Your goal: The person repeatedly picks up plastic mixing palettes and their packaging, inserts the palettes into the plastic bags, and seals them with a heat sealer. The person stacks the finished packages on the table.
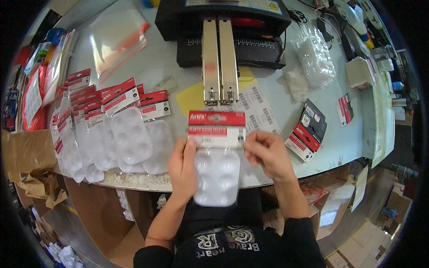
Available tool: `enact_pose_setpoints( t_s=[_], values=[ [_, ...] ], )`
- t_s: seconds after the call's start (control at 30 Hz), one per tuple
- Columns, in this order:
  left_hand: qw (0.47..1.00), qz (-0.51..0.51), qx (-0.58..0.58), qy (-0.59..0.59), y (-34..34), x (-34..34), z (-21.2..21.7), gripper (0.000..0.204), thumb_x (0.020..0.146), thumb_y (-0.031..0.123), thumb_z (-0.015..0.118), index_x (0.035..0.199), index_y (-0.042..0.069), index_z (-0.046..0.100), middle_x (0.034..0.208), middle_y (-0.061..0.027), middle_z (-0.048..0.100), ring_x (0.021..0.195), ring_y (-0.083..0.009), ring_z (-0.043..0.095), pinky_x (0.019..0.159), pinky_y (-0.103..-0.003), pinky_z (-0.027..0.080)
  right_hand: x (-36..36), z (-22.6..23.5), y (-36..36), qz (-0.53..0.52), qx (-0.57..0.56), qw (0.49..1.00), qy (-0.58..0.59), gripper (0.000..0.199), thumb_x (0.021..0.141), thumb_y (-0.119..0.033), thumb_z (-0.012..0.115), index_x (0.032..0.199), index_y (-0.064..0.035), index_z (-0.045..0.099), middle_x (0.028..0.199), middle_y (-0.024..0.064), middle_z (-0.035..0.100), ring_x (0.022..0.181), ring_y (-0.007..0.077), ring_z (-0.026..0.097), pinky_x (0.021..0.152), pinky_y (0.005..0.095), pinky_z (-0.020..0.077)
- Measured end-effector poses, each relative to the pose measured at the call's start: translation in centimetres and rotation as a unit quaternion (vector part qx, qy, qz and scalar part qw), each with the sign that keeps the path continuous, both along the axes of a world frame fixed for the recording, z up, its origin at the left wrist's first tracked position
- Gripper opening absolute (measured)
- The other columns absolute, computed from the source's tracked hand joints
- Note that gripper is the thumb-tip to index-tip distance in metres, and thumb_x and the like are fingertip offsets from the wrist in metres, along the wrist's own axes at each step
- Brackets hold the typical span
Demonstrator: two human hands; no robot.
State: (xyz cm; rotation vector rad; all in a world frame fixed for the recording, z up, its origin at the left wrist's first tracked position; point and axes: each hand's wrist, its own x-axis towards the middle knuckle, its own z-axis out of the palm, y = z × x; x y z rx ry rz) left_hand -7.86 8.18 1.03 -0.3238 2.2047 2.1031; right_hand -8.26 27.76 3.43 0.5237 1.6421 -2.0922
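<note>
In front of my body is a white palette [216, 178] with round wells, packed in a clear bag. A red and white header card [216, 119] sits across the bag's top. My left hand [182, 172] is closed on the left edge of the pack, thumb over the card's lower corner. Opposite it, my right hand [269, 154] has its fingers pinched at the card's right edge, slightly blurred. Just beyond the card, a black machine [223, 31] reaches toward me with two long metal arms [219, 67].
Several packed palettes [132, 136] overlap on the left of the table. Clear bags [117, 40] lie behind them. A barcode label sheet [257, 107] lies under the machine's arms. Header cards [308, 129] are stacked on the right, near a plastic-wrapped white bundle [315, 58]. Cardboard boxes [100, 219] stand below the table edge.
</note>
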Motion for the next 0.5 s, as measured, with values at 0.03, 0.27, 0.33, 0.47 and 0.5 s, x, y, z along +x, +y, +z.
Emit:
enact_pose_setpoints(
  t_s=[0.03, 0.27, 0.33, 0.47, 0.5],
  values=[
    [1.000, 0.011, -0.020, 0.011, 0.3, -1.1, -0.4, 0.028, 0.098, 0.021, 0.044, 0.084, -0.001, 0.052, 0.071, -0.0016, 0.050, 0.070, -0.0077, 0.042, 0.066, -0.023, 0.039, -0.8, -0.8, -0.6, -0.040, -0.009, 0.999, 0.013, 0.014, 0.083, -0.012, 0.064, 0.075, -0.0005, 0.060, 0.064, 0.0024, 0.056, 0.050, 0.0066, 0.047, 0.045, 0.0189, 0.0340],
    [0.999, 0.011, -0.008, 0.042, 0.5, -6.3, -3.2, 0.029, 0.099, 0.022, 0.043, 0.079, 0.001, 0.046, 0.070, -0.0016, 0.046, 0.067, -0.0080, 0.040, 0.066, -0.024, 0.039, -4.5, -4.7, -1.5, -0.146, -0.043, 0.986, 0.068, 0.011, 0.085, -0.010, 0.062, 0.078, -0.0005, 0.061, 0.065, 0.0011, 0.053, 0.053, 0.0071, 0.046, 0.051, 0.0194, 0.0361],
    [0.999, 0.007, -0.016, 0.036, 0.5, -6.1, -4.2, 0.030, 0.099, 0.022, 0.043, 0.078, 0.001, 0.045, 0.070, -0.0014, 0.046, 0.067, -0.0078, 0.040, 0.066, -0.025, 0.040, -4.5, -4.9, -1.7, -0.147, -0.050, 0.986, 0.066, 0.011, 0.085, -0.010, 0.062, 0.079, -0.0007, 0.062, 0.065, 0.0013, 0.054, 0.054, 0.0070, 0.046, 0.052, 0.0194, 0.0360],
    [1.000, -0.005, -0.002, 0.021, -0.1, -5.5, -4.4, 0.030, 0.099, 0.023, 0.043, 0.079, 0.001, 0.049, 0.071, -0.0016, 0.049, 0.069, -0.0090, 0.045, 0.068, -0.027, 0.042, -3.9, -3.6, -0.4, -0.082, 0.045, 0.991, 0.095, 0.018, 0.084, -0.014, 0.065, 0.093, 0.0024, 0.065, 0.073, 0.0050, 0.061, 0.065, 0.0109, 0.056, 0.061, 0.0223, 0.0439],
    [0.997, -0.044, 0.039, 0.042, -0.7, -5.7, -3.7, 0.030, 0.099, 0.023, 0.042, 0.080, 0.001, 0.050, 0.072, -0.0020, 0.051, 0.070, -0.0097, 0.047, 0.069, -0.029, 0.042, -3.5, -3.0, 0.6, -0.053, 0.120, 0.985, 0.111, 0.025, 0.082, -0.016, 0.068, 0.097, 0.0031, 0.064, 0.078, 0.0067, 0.064, 0.072, 0.0132, 0.059, 0.065, 0.0239, 0.0463]
  ],
)
